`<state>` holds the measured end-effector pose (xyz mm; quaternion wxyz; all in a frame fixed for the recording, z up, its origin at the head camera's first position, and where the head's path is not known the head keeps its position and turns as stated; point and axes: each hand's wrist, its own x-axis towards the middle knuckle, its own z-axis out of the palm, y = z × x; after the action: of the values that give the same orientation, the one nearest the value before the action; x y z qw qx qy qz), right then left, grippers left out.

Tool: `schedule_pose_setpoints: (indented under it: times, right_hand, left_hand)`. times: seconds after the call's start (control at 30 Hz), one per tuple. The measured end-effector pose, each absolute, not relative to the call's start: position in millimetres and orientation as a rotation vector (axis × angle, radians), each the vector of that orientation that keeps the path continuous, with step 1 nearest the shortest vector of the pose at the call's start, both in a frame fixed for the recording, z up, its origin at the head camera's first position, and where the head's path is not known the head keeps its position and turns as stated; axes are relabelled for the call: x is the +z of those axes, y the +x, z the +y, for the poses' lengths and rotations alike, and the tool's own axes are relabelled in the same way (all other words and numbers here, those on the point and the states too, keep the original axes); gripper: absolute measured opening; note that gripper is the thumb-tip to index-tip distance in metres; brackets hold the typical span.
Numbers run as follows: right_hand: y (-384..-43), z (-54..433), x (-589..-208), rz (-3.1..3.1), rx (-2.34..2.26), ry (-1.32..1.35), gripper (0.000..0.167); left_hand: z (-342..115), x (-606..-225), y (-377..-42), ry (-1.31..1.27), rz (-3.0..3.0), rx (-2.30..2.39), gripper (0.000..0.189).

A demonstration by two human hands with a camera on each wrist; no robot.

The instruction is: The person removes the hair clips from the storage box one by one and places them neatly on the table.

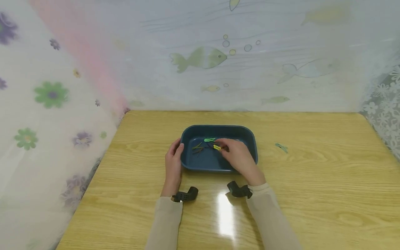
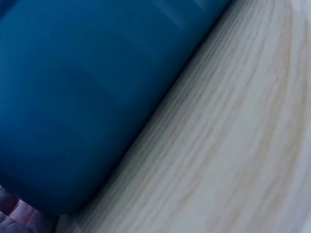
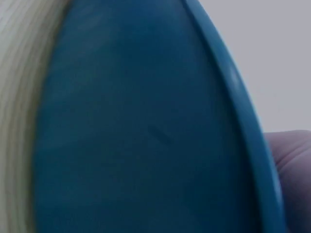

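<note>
Grips the dark-blue basin [image 1: 209,163] at nine o'clock with the left hand [image 1: 173,159] and, inside it, apparently pinches a yellow clothespin [image 1: 216,147] with the right hand [image 1: 236,155], near a green clothespin [image 1: 209,140] toward eleven, well apart from a pale-green clothespin [image 1: 282,148] on the table [image 1: 318,187] at three.

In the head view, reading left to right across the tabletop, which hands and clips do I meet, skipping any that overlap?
Left hand → olive clip → bright green clip → right hand → pale green clip.
</note>
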<state>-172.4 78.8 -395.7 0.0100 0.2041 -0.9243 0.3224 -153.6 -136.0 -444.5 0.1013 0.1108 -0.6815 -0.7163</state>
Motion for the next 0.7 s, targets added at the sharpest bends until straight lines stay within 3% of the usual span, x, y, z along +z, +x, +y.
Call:
schedule_pose_setpoints:
  times: [0.4, 0.7]
  right_hand:
    - [-174, 100, -387, -2.901, 1.035, 0.539, 0.010]
    - [-175, 113, -385, -2.889, 1.077, 0.548, 0.013]
  left_hand:
    - [-133, -423, -144, 0.331, -2.045, -2.128, 0.036]
    - [-132, -423, -145, 0.312, -2.041, -2.132, 0.035]
